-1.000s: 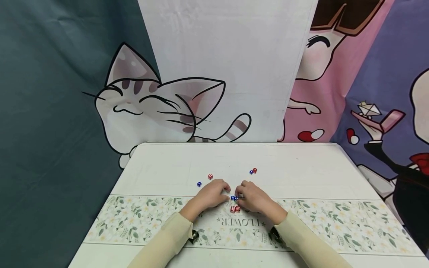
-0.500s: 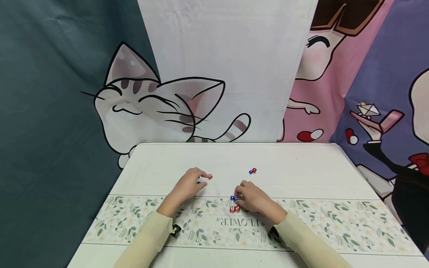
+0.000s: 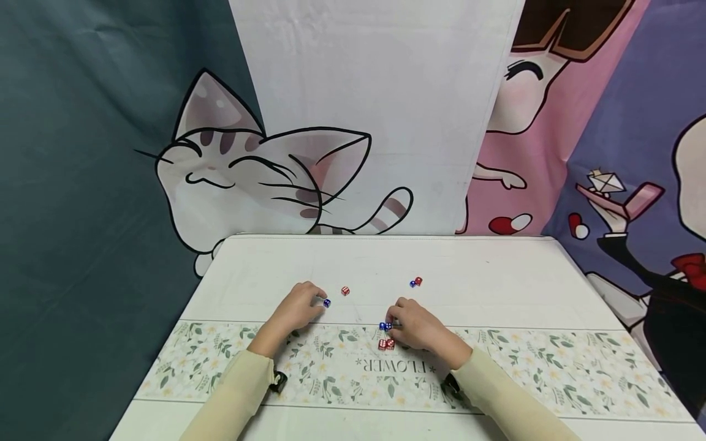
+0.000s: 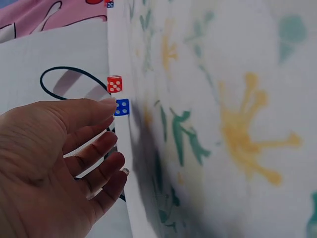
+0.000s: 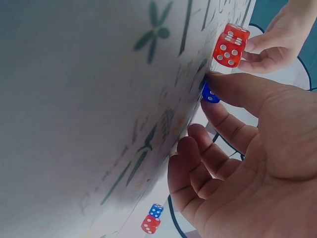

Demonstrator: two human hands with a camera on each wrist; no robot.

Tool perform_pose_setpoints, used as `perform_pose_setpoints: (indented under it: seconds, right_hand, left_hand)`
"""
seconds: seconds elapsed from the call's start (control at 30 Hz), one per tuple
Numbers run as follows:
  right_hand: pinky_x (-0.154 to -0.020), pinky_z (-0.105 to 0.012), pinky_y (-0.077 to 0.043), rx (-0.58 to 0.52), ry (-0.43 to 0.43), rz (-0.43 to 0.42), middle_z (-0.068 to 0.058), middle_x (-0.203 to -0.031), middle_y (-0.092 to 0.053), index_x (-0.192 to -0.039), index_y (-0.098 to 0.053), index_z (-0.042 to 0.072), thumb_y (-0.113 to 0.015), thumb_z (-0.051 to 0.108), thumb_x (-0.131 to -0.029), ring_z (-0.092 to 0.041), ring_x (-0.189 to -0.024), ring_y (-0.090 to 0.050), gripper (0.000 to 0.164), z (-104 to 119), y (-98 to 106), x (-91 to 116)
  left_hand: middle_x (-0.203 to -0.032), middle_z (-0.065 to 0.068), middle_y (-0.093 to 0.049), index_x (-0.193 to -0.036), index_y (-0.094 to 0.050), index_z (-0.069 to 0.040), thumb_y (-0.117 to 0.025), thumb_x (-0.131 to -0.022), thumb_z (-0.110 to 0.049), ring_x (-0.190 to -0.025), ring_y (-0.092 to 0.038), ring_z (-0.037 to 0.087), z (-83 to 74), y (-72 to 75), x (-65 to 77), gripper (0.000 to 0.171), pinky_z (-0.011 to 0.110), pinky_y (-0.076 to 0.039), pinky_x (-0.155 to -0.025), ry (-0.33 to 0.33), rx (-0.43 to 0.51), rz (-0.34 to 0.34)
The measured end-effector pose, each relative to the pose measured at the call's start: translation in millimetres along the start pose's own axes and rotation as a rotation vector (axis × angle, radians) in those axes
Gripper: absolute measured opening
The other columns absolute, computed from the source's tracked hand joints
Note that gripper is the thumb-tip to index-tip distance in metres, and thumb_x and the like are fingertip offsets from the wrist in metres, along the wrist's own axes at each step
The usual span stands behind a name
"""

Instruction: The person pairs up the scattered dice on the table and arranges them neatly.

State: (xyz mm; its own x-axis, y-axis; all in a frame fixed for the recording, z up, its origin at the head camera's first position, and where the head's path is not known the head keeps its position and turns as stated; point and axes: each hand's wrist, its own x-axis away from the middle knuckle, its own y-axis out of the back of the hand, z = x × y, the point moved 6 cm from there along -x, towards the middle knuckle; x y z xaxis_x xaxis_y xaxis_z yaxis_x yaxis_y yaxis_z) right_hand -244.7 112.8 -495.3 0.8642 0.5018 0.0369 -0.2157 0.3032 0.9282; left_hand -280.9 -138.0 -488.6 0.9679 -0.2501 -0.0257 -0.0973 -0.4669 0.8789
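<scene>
Left hand (image 3: 295, 307) has moved leftward, away from red die (image 3: 345, 291); in head view, sits beside lone blue die (image 3: 327, 303). Left wrist: thumb and fingers apart (if touching die, cannot tell). Right wrist: right hand (image 5: 252, 163) pinches second blue die (image 5: 211, 95) between thumb and forefinger.

A blue, white-pipped die (image 3: 327, 303) is seated flat on the white tabletop (image 3: 474, 269); a second blue die (image 5: 211, 94) is pinched beside its blue twin (image 3: 382, 326).

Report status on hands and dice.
Right hand pinches a blue die. Left hand open at the leftmost blue die, contact unclear. Nothing seen blocking that die.
</scene>
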Motion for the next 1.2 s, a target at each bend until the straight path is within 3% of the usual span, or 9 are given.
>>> perform_pose_setpoints:
  seconds: [0.33, 0.6, 0.73, 1.2]
  right_hand:
    - [-0.076, -0.038, -0.044, -0.011, -0.008, 0.006, 0.002, -0.096, -0.053, -0.097, -0.066, 0.017, -0.077, 0.022, -0.090, -0.016, -0.085, -0.047, 0.013, -2, -2, 0]
    - [-0.077, -0.039, -0.044, -0.005, -0.002, 0.001, 0.002, -0.097, -0.054, -0.098, -0.066, 0.017, -0.077, 0.022, -0.090, -0.016, -0.086, -0.047, 0.014, -2, -2, -1]
    - [-0.077, -0.039, -0.044, -0.003, -0.001, -0.003, 0.002, -0.097, -0.054, -0.097, -0.066, 0.017, -0.077, 0.021, -0.090, -0.016, -0.086, -0.047, 0.014, -2, -2, 0]
    - [-0.077, -0.038, -0.045, 0.006, 0.008, -0.014, 0.003, -0.095, -0.053, -0.096, -0.066, 0.018, -0.078, 0.021, -0.089, -0.016, -0.086, -0.048, 0.014, -2, -2, 1]
  left_hand:
    - [-0.114, 0.007, -0.067, -0.110, -0.074, -0.009, -0.076, -0.089, -0.016, -0.117, -0.058, 0.030, 4.2, -6.0, -4.4, 0.022, 0.046, -0.045, -0.104, 0.002, -0.020, 0.010]
    - [-0.105, 0.003, -0.065, -0.100, -0.075, -0.013, -0.077, -0.089, -0.019, -0.108, -0.058, 0.027, 1.2, -7.8, -8.5, 0.013, 0.045, -0.047, -0.096, -0.001, -0.066, -0.001]
    - [-0.104, 0.002, -0.064, -0.096, -0.074, -0.015, -0.079, -0.088, -0.023, -0.107, -0.057, 0.026, -5.7, -11.2, -9.7, 0.012, 0.044, -0.047, -0.095, -0.006, -0.088, 0.019]
    - [-0.098, -0.002, -0.060, -0.091, -0.071, -0.020, -0.079, -0.087, -0.028, -0.096, -0.054, 0.022, -38.7, -29.1, -14.5, 0.012, 0.041, -0.048, -0.082, -0.146, -0.139, 0.030]
